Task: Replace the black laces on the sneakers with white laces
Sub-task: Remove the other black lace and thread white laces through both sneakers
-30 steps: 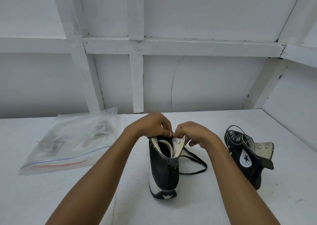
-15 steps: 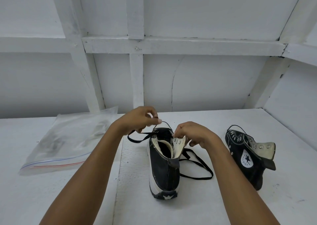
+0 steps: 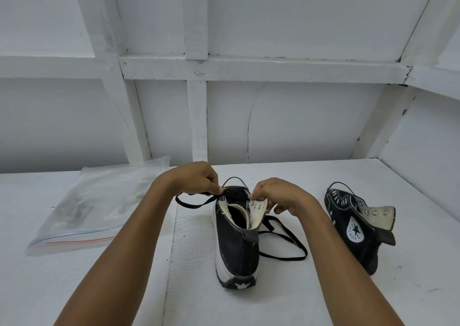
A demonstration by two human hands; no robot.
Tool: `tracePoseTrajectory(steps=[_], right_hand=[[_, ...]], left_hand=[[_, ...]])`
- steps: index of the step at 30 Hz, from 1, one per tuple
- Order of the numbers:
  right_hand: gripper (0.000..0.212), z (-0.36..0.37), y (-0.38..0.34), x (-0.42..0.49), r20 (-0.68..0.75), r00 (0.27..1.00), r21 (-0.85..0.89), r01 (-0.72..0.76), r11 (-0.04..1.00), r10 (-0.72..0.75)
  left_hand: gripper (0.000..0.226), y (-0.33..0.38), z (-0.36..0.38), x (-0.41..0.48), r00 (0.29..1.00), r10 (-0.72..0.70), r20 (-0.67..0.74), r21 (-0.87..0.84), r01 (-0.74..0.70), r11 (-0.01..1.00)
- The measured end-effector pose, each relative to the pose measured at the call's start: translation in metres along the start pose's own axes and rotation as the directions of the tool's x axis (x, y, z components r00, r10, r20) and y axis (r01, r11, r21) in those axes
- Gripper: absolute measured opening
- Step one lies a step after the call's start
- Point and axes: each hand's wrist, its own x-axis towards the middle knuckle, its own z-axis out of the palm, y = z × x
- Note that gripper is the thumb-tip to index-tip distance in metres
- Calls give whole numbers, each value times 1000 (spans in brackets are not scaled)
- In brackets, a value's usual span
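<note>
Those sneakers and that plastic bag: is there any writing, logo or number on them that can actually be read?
"ALL STAR", curved round a star, on the round white ankle patch of the sneaker on the right.
A white star, no words, on the heel of the middle sneaker.
The zip bag shows only a blue and a red line, no lettering; what is inside is too blurred to tell.

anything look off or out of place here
Nothing is broken or spilled. The second sneaker leans on its side, collar flopped open, while the black lace trails loose on the table. That fits unlacing.
</note>
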Motion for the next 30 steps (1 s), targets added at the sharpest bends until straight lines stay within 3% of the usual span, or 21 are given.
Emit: tracePoseTrajectory(steps=[4,6,8,10,14,16,19,20,25,28,30], right_hand=[[17,2,0,1,-23,1000,-17,5,1000,-6],[15,3,0,1,-45,999,-28,15,999,-17],[13,4,1,2,-72,997,-47,29,998,-33],[10,5,2,4,-109,991,-58,70,996,-76],[11,10,-1,9,-140,954,-86,255,963,-265],[16,13,-6,10,-126,936,-125,312,942,-327],[17,14,-13,14,-67,936,-180,331,927,-347],[17,15,-14,16,-47,937,-207,329,921,-345],[14,19,-19,24,-27,949,-276,296,914,-315],[7,21,-18,27,-86,944,-306,280,910,-319],[14,21,-15,29,-159,936,-299,257,919,-314]], left_hand=[[26,-12,-7,-1,955,-83,-286,-76,63,995],[31,-21,-9,0,900,-117,-420,-15,122,992],[30,-30,-10,-1,879,-136,-456,97,201,975],[27,-34,-9,-4,918,-168,-360,183,246,952],[15,-31,3,-10,983,-166,-80,269,182,946],[19,-25,11,-9,991,-84,-103,217,104,971],[5,-12,18,-5,982,3,-187,-77,-18,997],[11,-8,19,-3,983,14,-183,-120,-37,992],[23,0,23,4,997,-1,-75,-39,-2,999],[17,-2,23,6,998,-40,-38,-54,38,998],[16,-3,22,7,998,-57,-16,-66,56,996]])
